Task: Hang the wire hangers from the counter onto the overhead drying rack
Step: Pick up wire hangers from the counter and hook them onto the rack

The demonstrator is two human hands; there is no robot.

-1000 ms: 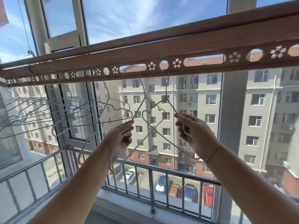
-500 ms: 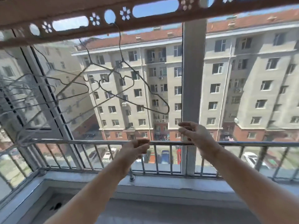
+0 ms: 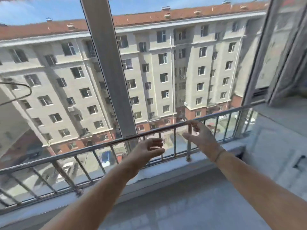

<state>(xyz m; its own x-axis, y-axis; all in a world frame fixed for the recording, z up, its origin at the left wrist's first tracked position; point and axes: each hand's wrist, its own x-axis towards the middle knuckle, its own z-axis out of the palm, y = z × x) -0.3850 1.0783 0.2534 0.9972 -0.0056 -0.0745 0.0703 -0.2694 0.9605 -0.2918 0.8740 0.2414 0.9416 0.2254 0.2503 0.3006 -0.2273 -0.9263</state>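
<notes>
My left hand (image 3: 149, 149) and my right hand (image 3: 201, 136) are stretched out in front of the window railing (image 3: 103, 146), both empty with the fingers apart. Only the end of one wire hanger (image 3: 25, 93) shows at the far left edge, well away from both hands. The overhead drying rack is out of view above the frame. No hangers on a counter are visible.
A grey sill and counter surface (image 3: 191, 201) runs below the railing and turns toward a ledge at the right (image 3: 274, 146). A vertical window post (image 3: 108, 63) stands ahead. An open window sash (image 3: 282, 55) is at the right. Apartment blocks lie outside.
Both hands let go of the hangers on the rack and dropped to railing height. The view swung down and to the right, so the rack and most hangers left the frame.
</notes>
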